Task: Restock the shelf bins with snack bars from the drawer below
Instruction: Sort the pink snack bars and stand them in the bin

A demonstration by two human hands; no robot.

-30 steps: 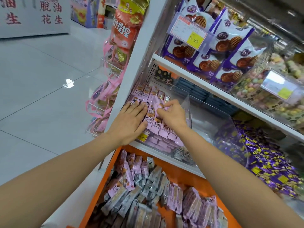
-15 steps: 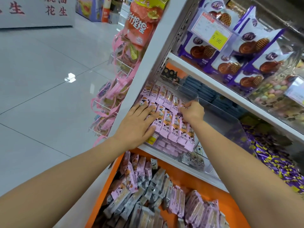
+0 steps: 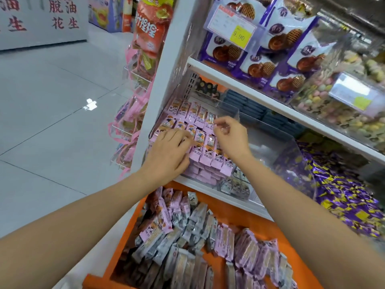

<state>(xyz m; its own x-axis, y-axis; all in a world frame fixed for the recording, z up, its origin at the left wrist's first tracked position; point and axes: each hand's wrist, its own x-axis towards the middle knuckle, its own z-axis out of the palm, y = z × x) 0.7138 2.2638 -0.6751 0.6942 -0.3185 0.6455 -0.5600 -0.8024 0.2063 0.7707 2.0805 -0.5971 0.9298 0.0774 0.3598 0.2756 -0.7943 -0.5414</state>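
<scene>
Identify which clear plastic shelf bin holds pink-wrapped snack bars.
The leftmost clear plastic bin; the left hand rests on its pink-wrapped snack bars. Its neighbour looks nearly empty.

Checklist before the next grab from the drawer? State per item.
1. Left hand free: not ok, it lies flat on the front pink bars in the bin.
2. Right hand empty: cannot tell, its fingers are curled over the bars and a pinch is unclear.
3. Rows in the clear bin tidy: ok, neat overlapping rows.
4. Orange drawer open: ok.
5. Stock to pick: ok, pink and grey drawer bars are piled inside.
</scene>
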